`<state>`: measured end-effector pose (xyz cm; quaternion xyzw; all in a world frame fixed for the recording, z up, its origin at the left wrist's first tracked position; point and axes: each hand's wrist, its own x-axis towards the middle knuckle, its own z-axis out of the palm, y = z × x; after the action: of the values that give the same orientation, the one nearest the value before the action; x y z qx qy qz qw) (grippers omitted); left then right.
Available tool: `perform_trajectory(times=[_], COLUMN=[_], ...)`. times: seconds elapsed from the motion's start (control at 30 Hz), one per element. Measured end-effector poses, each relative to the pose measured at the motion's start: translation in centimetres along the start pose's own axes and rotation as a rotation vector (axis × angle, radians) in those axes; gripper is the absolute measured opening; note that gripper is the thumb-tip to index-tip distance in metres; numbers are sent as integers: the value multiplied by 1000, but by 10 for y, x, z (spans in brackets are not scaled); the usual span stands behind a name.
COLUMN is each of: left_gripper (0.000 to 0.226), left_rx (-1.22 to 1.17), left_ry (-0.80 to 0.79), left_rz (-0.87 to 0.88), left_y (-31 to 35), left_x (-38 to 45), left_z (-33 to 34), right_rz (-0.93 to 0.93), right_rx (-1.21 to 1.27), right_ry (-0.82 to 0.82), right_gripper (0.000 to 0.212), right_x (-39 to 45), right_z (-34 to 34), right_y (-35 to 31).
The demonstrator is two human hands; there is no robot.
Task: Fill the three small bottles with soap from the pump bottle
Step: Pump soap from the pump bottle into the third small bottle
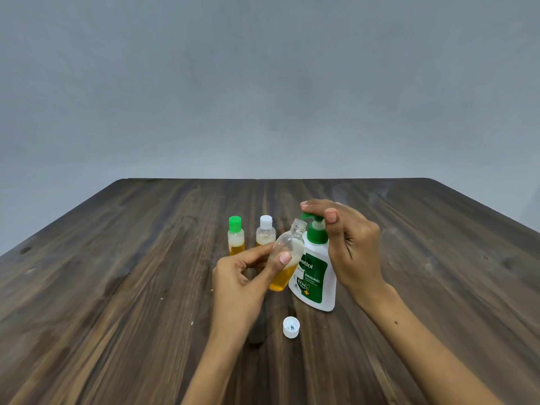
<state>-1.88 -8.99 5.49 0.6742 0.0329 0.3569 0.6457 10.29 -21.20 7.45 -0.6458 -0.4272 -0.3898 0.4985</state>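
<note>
A white pump bottle (317,276) with a green pump head and green label stands mid-table. My right hand (350,247) sits over the pump head, fingers laid on top of it and thumb beside the collar. My left hand (248,273) pinches a small clear bottle (287,258), uncapped and tilted, its mouth just under the green nozzle; amber soap fills its lower part. Behind it stand two small capped bottles, each holding amber soap: one with a green cap (235,236), one with a white cap (265,232).
A loose white cap (291,326) lies open side up on the dark wooden table (117,287), in front of the pump bottle between my forearms. A plain grey wall rises behind the table's far edge.
</note>
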Motion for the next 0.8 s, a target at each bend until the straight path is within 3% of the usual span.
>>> perform_trajectory(times=[0.8], left_gripper=[24], left_rx=[-4], left_ry=[9], left_rz=[-4], left_y=[4], left_x=[-1], left_z=[1], right_rz=[-26], right_rx=[-23], right_ry=[-29], right_gripper=[60], right_x=[2], right_z=[-2], right_y=[-3])
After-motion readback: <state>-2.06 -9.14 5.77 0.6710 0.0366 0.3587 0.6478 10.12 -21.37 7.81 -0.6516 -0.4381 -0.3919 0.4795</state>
